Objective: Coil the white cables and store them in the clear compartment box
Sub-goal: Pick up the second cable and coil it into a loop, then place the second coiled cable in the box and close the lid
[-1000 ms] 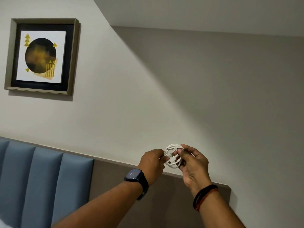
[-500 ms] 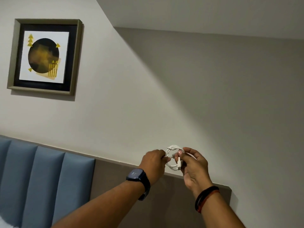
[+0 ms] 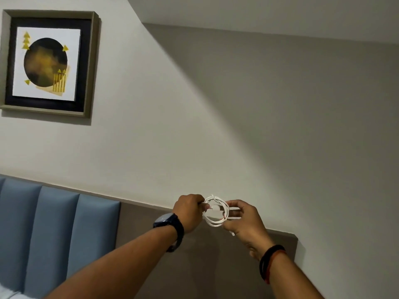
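Note:
A white cable point(image 3: 216, 222) wound into a small round coil hangs in the air between my hands, in front of the wall. My left hand point(image 3: 189, 212), with a dark watch on its wrist, pinches the coil's left side. My right hand point(image 3: 244, 223), with dark and red bands on the wrist, grips the coil's right and lower side. A white plug end shows inside the loop. The clear compartment box is not in view.
A framed picture point(image 3: 47, 63) hangs on the pale wall at upper left. A blue padded headboard point(image 3: 54, 229) runs along the lower left, joined by a brown panel point(image 3: 280, 240) behind my hands. A sloped ceiling edge crosses the top.
Both hands with the coil have drifted slightly lower in the view. The coil looks a little rounder and a plug end now sits inside the loop.

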The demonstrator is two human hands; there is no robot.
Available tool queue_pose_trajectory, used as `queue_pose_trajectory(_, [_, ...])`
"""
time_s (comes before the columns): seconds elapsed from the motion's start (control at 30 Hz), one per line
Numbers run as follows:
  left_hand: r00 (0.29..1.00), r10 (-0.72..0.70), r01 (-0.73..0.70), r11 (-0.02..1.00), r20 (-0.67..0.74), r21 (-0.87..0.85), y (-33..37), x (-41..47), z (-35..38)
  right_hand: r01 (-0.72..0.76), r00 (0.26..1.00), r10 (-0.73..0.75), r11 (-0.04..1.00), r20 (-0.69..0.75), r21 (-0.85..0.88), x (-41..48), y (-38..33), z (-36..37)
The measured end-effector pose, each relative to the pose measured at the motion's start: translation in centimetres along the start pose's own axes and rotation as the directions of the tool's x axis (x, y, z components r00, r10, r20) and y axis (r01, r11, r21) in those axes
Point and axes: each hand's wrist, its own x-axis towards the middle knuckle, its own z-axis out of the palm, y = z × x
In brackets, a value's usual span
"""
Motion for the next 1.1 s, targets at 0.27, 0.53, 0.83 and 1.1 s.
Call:
queue_pose_trajectory(0.27, [0.989,-0.029,0.049,0.99,0.145,-0.135,-1.5,-2.6,3.5,0.007,0.985,0.015,0.992,0.17,-0.123,-1.2,3.6,-1.9])
queue_pose_trajectory(0.53, [0.904,-0.197,0.312,0.911,0.38,-0.27,-4.6,-10.8,14.8,-0.197,0.926,0.291,0.915,0.241,-0.351,-4.6,14.3,-3.3])
queue_pose_trajectory(0.83, [0.688,-0.435,0.632,0.752,0.581,-0.187,-11.5,-22.0,29.5,-0.551,0.787,0.605,0.776,0.118,-0.306,-11.5,33.3,0.8])
queue_pose_trajectory(1.1, [0.378,-0.619,0.908,0.395,0.688,-0.144,-23.1,-31.6,46.0,-0.72,0.689,0.724,0.681,-0.026,-0.132,-16.8,55.2,7.6])
